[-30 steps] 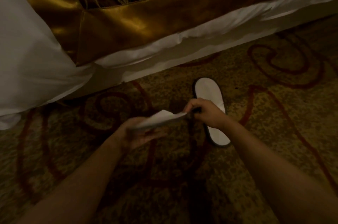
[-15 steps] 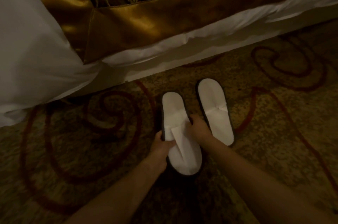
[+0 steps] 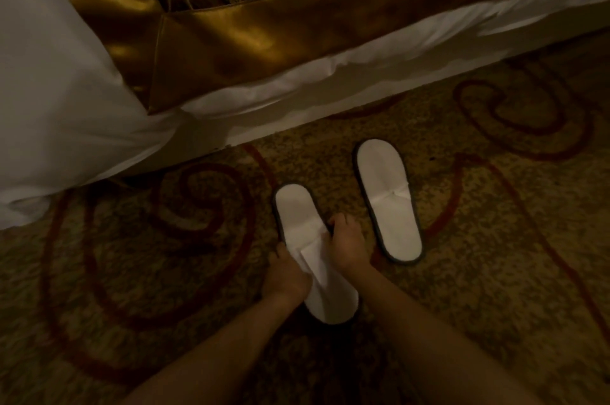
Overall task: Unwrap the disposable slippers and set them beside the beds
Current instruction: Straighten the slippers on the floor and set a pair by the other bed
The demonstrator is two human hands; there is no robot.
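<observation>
Disposable white slipper [image 3: 298, 216], flat-soled with a thin dark edging, sits on the floor between two hands that grasp it at its middle. The left hand [image 3: 285, 275] comes in from the left side. Its thumb lies along the edge and its other fingers are out of sight beneath the folded upper, so it holds the held slipper by that edge. The right hand [image 3: 348, 247] meets it from the opposite side, fingers bent over the right edge and onto the fabric. A creased white flap of the upper lies flattened between the two hands. The held slipper points its rounded toe toward the bed and slants a little, toe to the left, heel nearer the person. In the dim light I cannot tell whether the heel rests fully on the floor. Both bare forearms reach in from the bottom of the view.

Just to the right, apart from the right hand, a second slipper [image 3: 388, 203], white and of the same make, lies flat by itself. Its toe points toward the bed and a crease crosses its pressed upper.

Both lie on an olive-gold patterned carpet with dark red swirls [image 3: 132, 272], close to the bedside. A pale bed base [image 3: 363, 84] runs diagonally above them. White bedding [image 3: 66, 90] hangs over it, bulging low at the left. A shiny gold satin bed runner [image 3: 264, 34] with a dark embroidered centre drapes across the top.
</observation>
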